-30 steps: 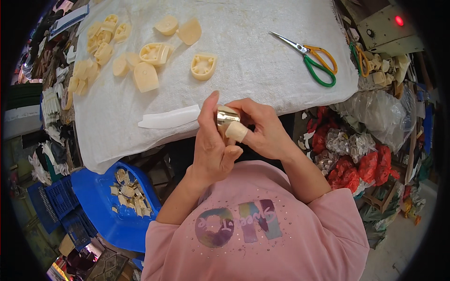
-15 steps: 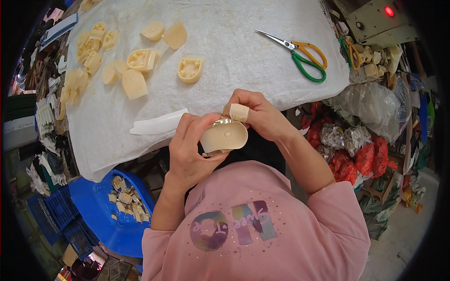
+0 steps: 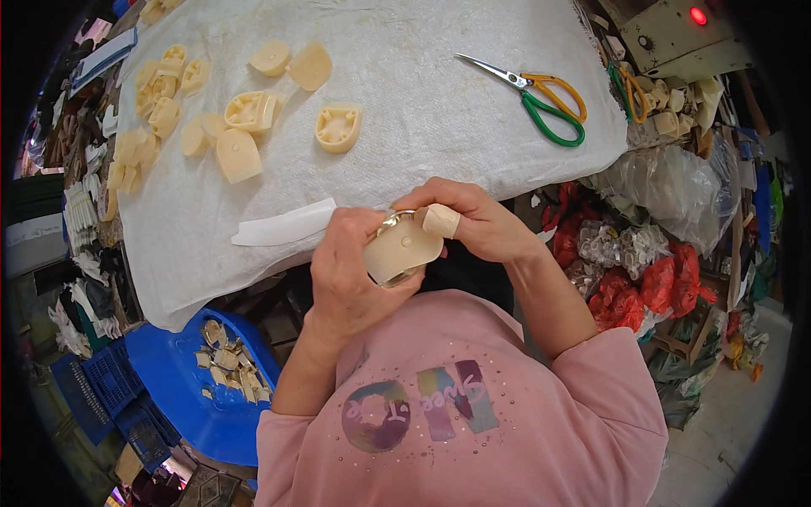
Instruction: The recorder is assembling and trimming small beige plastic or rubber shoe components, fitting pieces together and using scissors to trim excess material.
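Note:
My left hand (image 3: 348, 272) grips a cream plastic heel-shaped block (image 3: 400, 249) close to my chest, its flat underside turned up. My right hand (image 3: 475, 218), with a bandage wrapped on one fingertip, pinches the block's top edge, where a shiny metallic rim shows. Both hands hover just off the near edge of the white cloth-covered table (image 3: 422, 93). A white strip (image 3: 283, 226) lies on the cloth just left of my hands.
Several more cream heel blocks (image 3: 239, 155) lie on the cloth's far left. Green-and-orange scissors (image 3: 541, 97) rest at the right. A blue bin (image 3: 207, 389) with offcuts sits below left. Bags (image 3: 642, 253) pile up at the right.
The block has been turned so its broad flat face points up, and both hands have drawn it slightly closer to my chest.

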